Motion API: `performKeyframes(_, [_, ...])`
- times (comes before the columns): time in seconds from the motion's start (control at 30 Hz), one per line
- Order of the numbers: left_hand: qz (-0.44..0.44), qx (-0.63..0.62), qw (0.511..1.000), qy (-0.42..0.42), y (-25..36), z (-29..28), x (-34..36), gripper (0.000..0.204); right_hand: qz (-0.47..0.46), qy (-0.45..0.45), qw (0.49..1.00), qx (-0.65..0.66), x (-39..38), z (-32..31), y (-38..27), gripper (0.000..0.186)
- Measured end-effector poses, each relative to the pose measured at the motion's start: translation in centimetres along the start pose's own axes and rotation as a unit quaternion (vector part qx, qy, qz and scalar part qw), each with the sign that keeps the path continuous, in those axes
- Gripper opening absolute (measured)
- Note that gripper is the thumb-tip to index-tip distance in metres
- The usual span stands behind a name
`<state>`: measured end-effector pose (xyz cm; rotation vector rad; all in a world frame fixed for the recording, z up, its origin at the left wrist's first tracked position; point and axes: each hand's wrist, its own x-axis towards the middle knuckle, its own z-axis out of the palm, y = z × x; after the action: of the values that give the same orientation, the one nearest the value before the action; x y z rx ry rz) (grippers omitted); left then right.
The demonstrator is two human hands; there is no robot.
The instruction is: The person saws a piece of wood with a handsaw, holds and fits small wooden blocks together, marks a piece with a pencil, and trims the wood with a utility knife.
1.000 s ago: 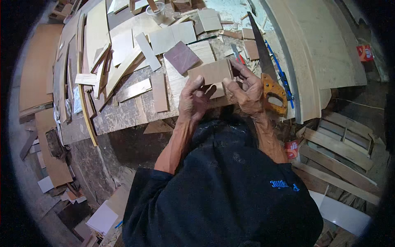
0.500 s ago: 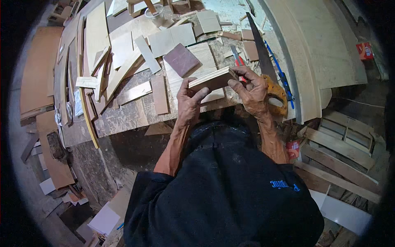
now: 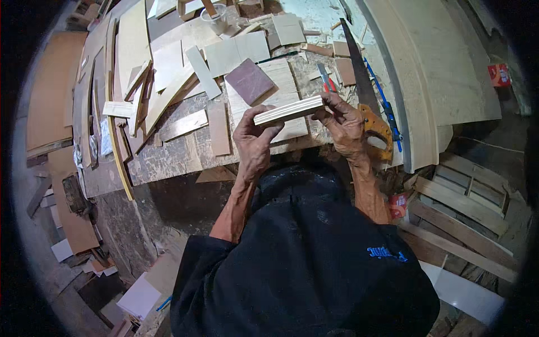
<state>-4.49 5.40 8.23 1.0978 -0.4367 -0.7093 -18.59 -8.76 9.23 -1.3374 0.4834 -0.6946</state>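
Between my two hands I hold up a small stack of plywood pieces (image 3: 289,110), its pale layered edge turned toward me. My left hand (image 3: 252,140) pinches the left end, thumb below and fingers behind. At the other end my right hand (image 3: 343,126) grips it between thumb and fingers. Beneath and beyond, a reddish-brown square (image 3: 250,82) rests on a pale board (image 3: 285,77). A red-handled tool (image 3: 327,80) lies just past my right hand, which hides part of it. Beside that hand is a handsaw (image 3: 375,126) with a worn wooden handle.
Plywood offcuts (image 3: 236,53) and thin strips (image 3: 175,95) cover the workbench (image 3: 168,168). A white tub (image 3: 214,19) stands at the far side. A blue bar-like tool (image 3: 387,106) lies right of the saw, near a large curved panel (image 3: 412,73). Wooden frames (image 3: 466,191) stand lower right.
The plywood stack has been tilted, so its layered edge now faces me and its brown face no longer shows. My left hand has shifted slightly left.
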Motion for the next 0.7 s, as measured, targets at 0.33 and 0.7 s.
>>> performKeyframes(0.33, [0.012,-0.041,0.999,0.008,1.1,0.9,-0.1,0.036,0.010,0.033,0.998,0.047,0.0,0.2,1.0,0.036])
performKeyframes(0.7, [0.038,0.080,0.996,0.019,1.7,2.3,-0.2,0.038,0.087,0.067,0.983,0.144,-0.7,1.0,1.8,0.030])
